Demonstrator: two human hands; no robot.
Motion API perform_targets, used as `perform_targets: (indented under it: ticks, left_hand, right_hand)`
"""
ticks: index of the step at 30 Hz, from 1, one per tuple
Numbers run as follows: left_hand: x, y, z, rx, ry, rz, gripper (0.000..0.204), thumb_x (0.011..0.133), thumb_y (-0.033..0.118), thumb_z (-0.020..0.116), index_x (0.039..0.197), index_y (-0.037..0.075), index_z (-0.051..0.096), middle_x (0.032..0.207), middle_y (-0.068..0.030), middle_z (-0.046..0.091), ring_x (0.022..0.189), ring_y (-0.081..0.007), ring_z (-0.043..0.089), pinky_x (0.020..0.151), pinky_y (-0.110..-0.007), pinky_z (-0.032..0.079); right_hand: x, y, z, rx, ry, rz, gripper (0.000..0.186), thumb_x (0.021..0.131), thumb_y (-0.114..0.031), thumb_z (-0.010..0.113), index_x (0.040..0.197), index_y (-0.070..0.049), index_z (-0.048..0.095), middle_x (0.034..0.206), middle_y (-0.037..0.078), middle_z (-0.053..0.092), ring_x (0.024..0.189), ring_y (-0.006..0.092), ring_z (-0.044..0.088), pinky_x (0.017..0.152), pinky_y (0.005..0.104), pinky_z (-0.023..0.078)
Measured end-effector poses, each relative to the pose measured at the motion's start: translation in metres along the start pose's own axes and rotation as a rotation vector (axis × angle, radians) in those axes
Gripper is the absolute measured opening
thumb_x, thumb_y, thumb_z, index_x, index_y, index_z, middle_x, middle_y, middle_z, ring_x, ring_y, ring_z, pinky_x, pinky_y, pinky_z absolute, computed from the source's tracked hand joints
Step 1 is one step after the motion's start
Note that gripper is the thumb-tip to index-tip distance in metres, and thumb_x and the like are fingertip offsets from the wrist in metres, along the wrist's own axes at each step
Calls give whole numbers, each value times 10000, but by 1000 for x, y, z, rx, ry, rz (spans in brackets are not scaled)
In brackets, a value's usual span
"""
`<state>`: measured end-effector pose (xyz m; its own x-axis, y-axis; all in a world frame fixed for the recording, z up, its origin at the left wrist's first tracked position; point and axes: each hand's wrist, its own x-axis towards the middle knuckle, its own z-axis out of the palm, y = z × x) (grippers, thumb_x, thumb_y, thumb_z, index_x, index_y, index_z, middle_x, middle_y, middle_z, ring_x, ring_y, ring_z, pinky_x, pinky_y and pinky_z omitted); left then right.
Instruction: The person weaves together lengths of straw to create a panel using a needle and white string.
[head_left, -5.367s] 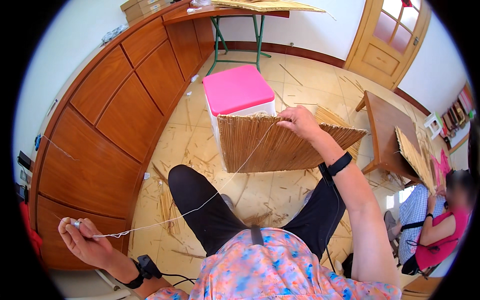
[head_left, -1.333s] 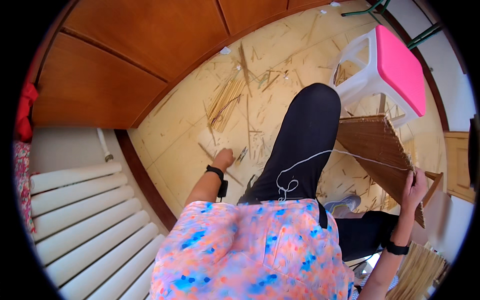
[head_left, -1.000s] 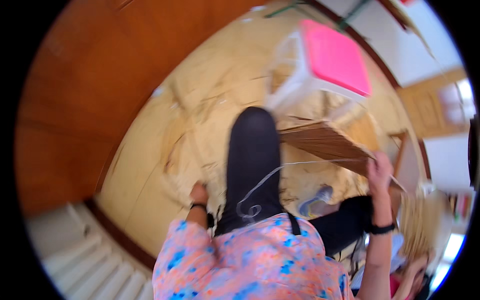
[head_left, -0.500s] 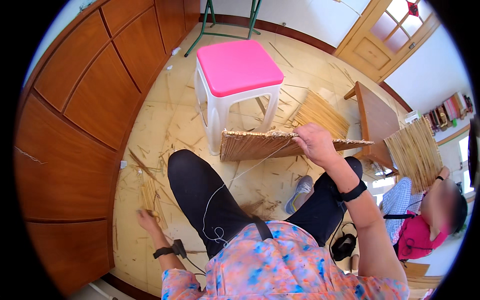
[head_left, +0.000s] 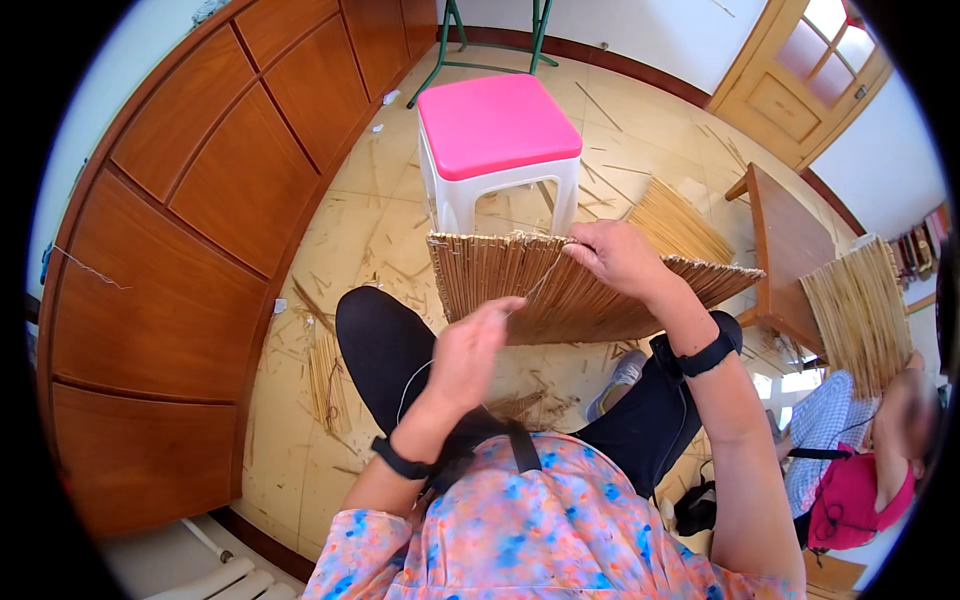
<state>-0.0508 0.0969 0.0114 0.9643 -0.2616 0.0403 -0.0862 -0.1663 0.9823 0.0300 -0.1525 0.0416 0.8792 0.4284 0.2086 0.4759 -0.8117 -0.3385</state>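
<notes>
A stiff mat of brown straw stalks [head_left: 500, 285] stands tilted above my knees, its long top edge bound with string. My right hand [head_left: 622, 260] is closed on that edge, fingers over the top and thumb on the near side. A thin white string [head_left: 541, 283] runs from the edge near my right fingers to my left hand [head_left: 468, 358]. The left fingers are pinched together on the string in front of the mat, slightly blurred by motion. More string loops down beside my left wrist toward my lap.
A white stool with a pink seat [head_left: 500, 125] stands just beyond the mat. Straw bundles [head_left: 326, 385] and loose stalks litter the tiled floor. Wooden cabinets [head_left: 180, 270] line the left. At right are a low brown table [head_left: 790, 240] and a seated person holding another straw mat [head_left: 858, 312].
My left hand has come up from low at the left, near the floor straw, to the string before the mat. The mat now shows more of its near face.
</notes>
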Motion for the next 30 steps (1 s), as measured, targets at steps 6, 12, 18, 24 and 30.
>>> perform_targets:
  ticks: [6, 12, 18, 24, 30]
  left_hand:
    - [36, -19, 57, 105, 188, 110, 255, 942, 220, 583, 1106, 26, 600, 829, -144, 681, 742, -288, 676, 666, -377, 505]
    - [59, -36, 83, 117, 371, 191, 182, 915, 188, 628, 988, 31, 571, 781, -142, 668, 687, -305, 658, 627, -401, 489]
    - [74, -48, 96, 110, 505, 219, 185, 913, 198, 631, 970, 30, 576, 791, -155, 666, 696, -334, 649, 634, -417, 487]
    - [79, -53, 106, 124, 570, 205, 190, 913, 207, 630, 964, 32, 578, 820, -164, 665, 733, -355, 648, 651, -431, 486]
    - [81, -58, 111, 77, 584, 168, 204, 913, 216, 629, 964, 26, 577, 828, -172, 658, 746, -359, 644, 657, -430, 488]
  right_hand:
    - [6, 6, 2, -10, -30, -5, 203, 908, -284, 574, 923, -85, 615, 810, 178, 629, 798, 392, 598, 665, 468, 471]
    - [9, 9, 0, 25, -10, 7, 233, 909, -302, 573, 849, -77, 580, 773, 171, 612, 774, 383, 595, 648, 474, 461]
    - [14, 11, 3, -9, 9, -7, 246, 903, -330, 565, 820, -100, 593, 743, 145, 628, 748, 368, 611, 625, 471, 471]
    - [15, 12, 3, 10, 25, -1, 256, 903, -341, 563, 814, -104, 597, 741, 136, 636, 748, 362, 615, 630, 472, 477]
    - [14, 13, 6, 16, 23, -4, 242, 905, -320, 575, 827, -91, 589, 722, 154, 611, 718, 373, 602, 612, 459, 466]
